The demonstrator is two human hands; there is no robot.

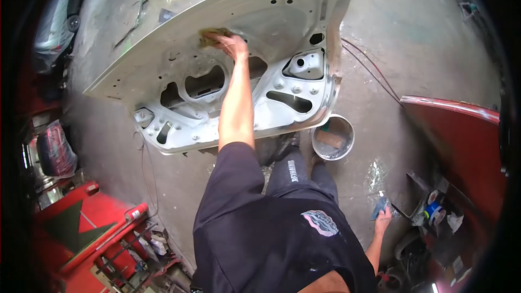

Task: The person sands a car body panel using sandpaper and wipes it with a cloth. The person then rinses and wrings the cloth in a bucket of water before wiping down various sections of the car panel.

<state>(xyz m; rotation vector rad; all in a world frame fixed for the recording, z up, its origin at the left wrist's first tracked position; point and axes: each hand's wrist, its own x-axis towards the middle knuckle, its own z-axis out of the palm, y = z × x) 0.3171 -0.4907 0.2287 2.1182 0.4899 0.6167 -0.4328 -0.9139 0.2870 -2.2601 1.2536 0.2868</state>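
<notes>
My left hand [232,44] is stretched over a large whitish-grey car panel [266,27] with cut-out openings. Beneath its fingers is a yellowish-brown pad [206,38], pressed against the panel's inner surface. Low on the right, away from the panel, my right hand [383,215] holds a small blue-grey piece [379,206], perhaps a cloth or sanding sheet.
A round bucket [353,137] with a brown block inside stands by the panel's lower right corner. Red bodywork [461,135] is on the right, with hoses [374,65] across the floor. A red frame [103,239] with clutter lies lower left.
</notes>
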